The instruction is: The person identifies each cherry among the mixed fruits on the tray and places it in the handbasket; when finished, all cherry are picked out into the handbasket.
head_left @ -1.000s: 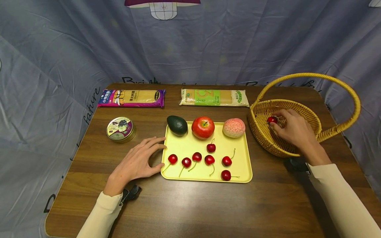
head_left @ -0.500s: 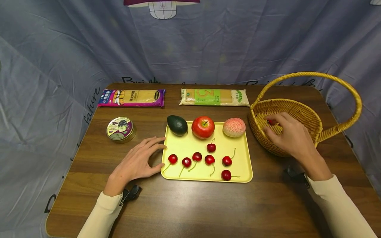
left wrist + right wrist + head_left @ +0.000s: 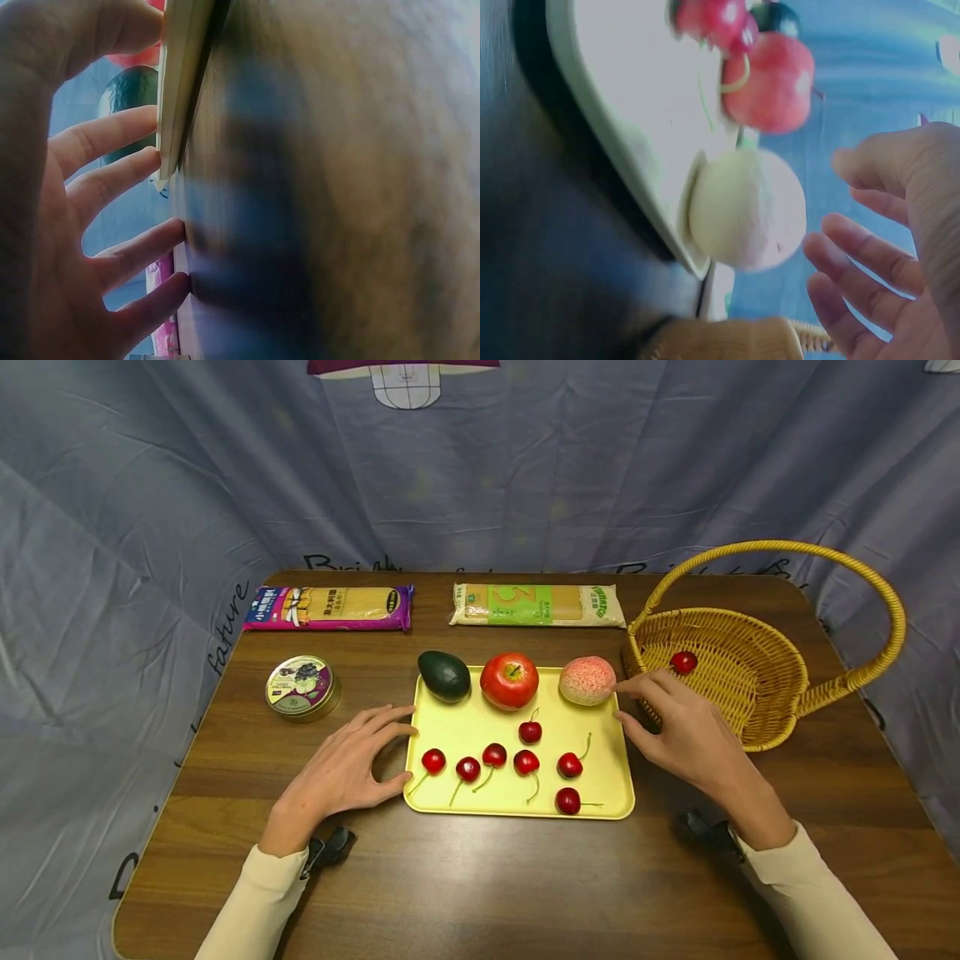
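Here's the yellow tray [image 3: 465, 722] on the tabletop [image 3: 480, 885], long axis running left to right, seven cherries [image 3: 527, 762] aboard, three left-hand stems slanting nearward! Left hand [image 3: 341, 768], fingers spread, touches its left rim; right hand [image 3: 686, 735], fingers apart, grasps nothing just beside the peach [image 3: 587, 681]. Another cherry [image 3: 683, 662] sits in the basket [image 3: 750, 677]. Behind, the purple packet [image 3: 330, 608] reads 意大利面; the curtain [image 3: 480, 485], "fature".

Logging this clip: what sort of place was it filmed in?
Probably a small staged recording corner, though a home can't be ruled out. A patterned curtain hangs close behind the wooden table, where a tray and a basket are set out.
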`<state>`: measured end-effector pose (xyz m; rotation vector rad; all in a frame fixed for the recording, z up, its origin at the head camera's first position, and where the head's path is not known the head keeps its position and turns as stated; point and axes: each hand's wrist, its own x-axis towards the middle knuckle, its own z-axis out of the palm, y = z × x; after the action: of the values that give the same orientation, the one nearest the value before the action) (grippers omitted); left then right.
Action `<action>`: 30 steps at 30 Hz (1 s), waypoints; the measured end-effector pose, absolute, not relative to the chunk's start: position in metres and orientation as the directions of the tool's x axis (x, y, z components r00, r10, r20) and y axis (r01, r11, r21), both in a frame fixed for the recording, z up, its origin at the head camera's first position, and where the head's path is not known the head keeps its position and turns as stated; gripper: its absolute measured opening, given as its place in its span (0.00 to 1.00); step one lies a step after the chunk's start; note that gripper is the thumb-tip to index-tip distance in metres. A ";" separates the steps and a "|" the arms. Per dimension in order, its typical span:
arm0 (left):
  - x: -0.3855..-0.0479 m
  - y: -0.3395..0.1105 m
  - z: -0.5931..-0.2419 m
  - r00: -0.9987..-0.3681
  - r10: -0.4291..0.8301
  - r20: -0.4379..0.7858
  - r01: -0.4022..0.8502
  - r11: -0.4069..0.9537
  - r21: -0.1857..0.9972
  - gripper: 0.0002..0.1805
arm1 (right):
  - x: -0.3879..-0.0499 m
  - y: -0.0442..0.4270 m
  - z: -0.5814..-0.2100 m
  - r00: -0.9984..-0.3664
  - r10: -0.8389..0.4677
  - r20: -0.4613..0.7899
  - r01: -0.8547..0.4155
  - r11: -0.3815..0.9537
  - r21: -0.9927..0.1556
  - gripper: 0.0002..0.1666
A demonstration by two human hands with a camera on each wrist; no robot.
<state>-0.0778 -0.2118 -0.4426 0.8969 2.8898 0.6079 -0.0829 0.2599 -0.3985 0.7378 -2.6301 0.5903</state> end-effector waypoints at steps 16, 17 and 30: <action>-0.078 -0.213 -0.444 -0.828 0.555 0.080 0.540 0.751 0.380 0.33 | -0.065 0.227 -0.428 -0.738 -0.588 0.333 -0.674 0.669 -0.313 0.20; -0.078 -0.213 -0.444 -0.828 0.555 0.081 0.541 0.751 0.380 0.32 | -0.064 0.226 -0.429 -0.735 -0.596 0.324 -0.678 0.663 -0.318 0.19; -0.078 -0.213 -0.443 -0.830 0.552 0.073 0.533 0.750 0.391 0.32 | -0.063 0.223 -0.433 -0.743 -0.639 0.201 -0.664 0.665 -0.341 0.17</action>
<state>-0.0781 -0.2129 -0.4430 0.8983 2.8947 0.6241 -0.0633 0.2231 -0.4334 1.1005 -2.8079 0.6147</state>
